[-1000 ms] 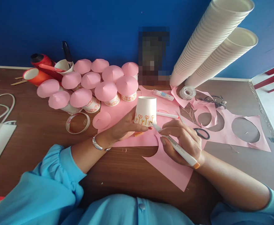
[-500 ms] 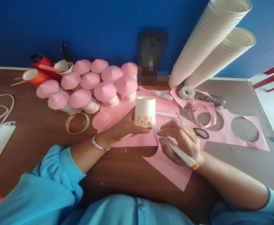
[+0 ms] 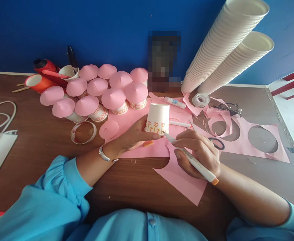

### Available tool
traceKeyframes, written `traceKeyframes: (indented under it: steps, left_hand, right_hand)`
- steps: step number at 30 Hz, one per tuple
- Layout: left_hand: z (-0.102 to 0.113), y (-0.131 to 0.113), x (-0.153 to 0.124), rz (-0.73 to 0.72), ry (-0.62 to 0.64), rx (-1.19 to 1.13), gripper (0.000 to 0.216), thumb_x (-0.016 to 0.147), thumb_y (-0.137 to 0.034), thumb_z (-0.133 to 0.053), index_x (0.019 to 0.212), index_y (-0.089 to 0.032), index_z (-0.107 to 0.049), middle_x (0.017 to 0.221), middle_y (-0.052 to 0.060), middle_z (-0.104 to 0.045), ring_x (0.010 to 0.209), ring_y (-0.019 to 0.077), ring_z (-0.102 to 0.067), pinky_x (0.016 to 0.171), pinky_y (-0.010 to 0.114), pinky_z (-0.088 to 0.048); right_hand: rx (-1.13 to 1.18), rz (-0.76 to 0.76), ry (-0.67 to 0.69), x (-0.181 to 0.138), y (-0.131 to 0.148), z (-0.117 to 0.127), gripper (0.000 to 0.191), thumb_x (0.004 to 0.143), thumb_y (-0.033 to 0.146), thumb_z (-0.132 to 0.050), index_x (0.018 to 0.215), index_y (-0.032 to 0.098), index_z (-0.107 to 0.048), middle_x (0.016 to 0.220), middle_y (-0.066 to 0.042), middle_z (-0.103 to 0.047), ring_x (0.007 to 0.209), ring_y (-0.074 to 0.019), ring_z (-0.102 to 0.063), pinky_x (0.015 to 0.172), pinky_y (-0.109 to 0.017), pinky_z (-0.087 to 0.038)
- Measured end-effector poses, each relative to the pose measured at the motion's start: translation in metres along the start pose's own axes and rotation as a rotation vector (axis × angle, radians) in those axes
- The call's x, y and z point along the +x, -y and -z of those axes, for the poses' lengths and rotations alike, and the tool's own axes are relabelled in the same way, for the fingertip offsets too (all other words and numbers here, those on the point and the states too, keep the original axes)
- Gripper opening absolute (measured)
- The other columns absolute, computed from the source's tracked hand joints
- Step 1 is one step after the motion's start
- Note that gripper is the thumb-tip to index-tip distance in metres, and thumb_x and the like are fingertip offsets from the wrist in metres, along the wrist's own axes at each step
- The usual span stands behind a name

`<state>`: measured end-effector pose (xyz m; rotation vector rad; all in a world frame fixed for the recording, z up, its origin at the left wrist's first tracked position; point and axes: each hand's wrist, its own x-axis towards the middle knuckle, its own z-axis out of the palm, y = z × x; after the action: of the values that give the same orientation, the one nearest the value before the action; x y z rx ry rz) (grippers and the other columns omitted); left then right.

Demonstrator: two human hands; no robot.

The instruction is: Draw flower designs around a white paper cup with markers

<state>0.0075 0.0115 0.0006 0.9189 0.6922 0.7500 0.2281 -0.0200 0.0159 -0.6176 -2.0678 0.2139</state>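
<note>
My left hand (image 3: 134,135) grips an upturned white paper cup (image 3: 157,117) at its lower rim, where a row of small orange flower drawings runs round it. My right hand (image 3: 199,152) is closed on a white marker (image 3: 192,160) with an orange end cap; its tip sits just right of the cup's rim. Both hands hover over pink paper sheets (image 3: 184,182) on the brown table (image 3: 36,147). An orange marker cap (image 3: 148,144) lies under my left fingers.
Several cups topped with pink paper cones (image 3: 114,97) cluster at the back left. Two long stacks of white cups (image 3: 224,53) lean at the right. Scissors (image 3: 217,143), a tape roll (image 3: 200,99), a glue tube (image 3: 175,102) and cut pink scraps (image 3: 262,140) lie to the right.
The marker tip touched the cup's rim half a second ago and has drawn slightly back to the right. My left hand has turned the cup a little.
</note>
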Motion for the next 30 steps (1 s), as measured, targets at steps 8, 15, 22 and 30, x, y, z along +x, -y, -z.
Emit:
traceKeyframes:
  steps: [8,15,22,30]
  left_hand:
    - [0.009,0.007,-0.004,0.093,-0.049,0.006,0.054,0.078,-0.045,-0.090,0.122,-0.025,-0.067,0.120,0.006,-0.071,0.115,0.0260,-0.066,0.095,0.040,-0.050]
    - [0.012,0.010,-0.006,0.087,-0.018,-0.005,0.049,0.083,-0.042,-0.086,0.125,-0.025,-0.069,0.126,0.008,-0.072,0.117,0.0275,-0.068,0.098,0.041,-0.050]
    - [0.008,0.006,-0.006,0.111,-0.052,-0.008,0.049,0.079,-0.041,-0.089,0.120,-0.025,-0.070,0.118,0.007,-0.074,0.111,0.0260,-0.069,0.090,0.037,-0.053]
    - [0.010,0.008,-0.005,0.117,-0.043,0.001,0.045,0.081,-0.041,-0.088,0.119,-0.026,-0.069,0.116,0.004,-0.073,0.110,0.0235,-0.069,0.091,0.036,-0.051]
  right_hand:
    - [-0.046,-0.018,0.001,-0.001,-0.003,0.000,0.019,0.093,0.009,-0.061,0.109,0.020,-0.063,0.082,-0.004,-0.068,0.071,-0.0187,-0.068,0.057,-0.032,-0.060]
    - [-0.037,-0.021,-0.001,-0.002,-0.003,0.000,0.023,0.092,0.007,-0.061,0.110,0.020,-0.063,0.083,-0.004,-0.068,0.072,-0.0194,-0.069,0.059,-0.033,-0.060]
    - [-0.047,-0.042,0.035,-0.003,-0.003,0.001,0.027,0.091,0.008,-0.061,0.114,0.021,-0.063,0.086,-0.004,-0.068,0.072,-0.0193,-0.069,0.058,-0.033,-0.059]
    - [-0.043,-0.034,0.033,-0.004,-0.004,-0.001,0.024,0.091,0.008,-0.061,0.112,0.020,-0.063,0.085,-0.004,-0.068,0.071,-0.0193,-0.068,0.057,-0.033,-0.058]
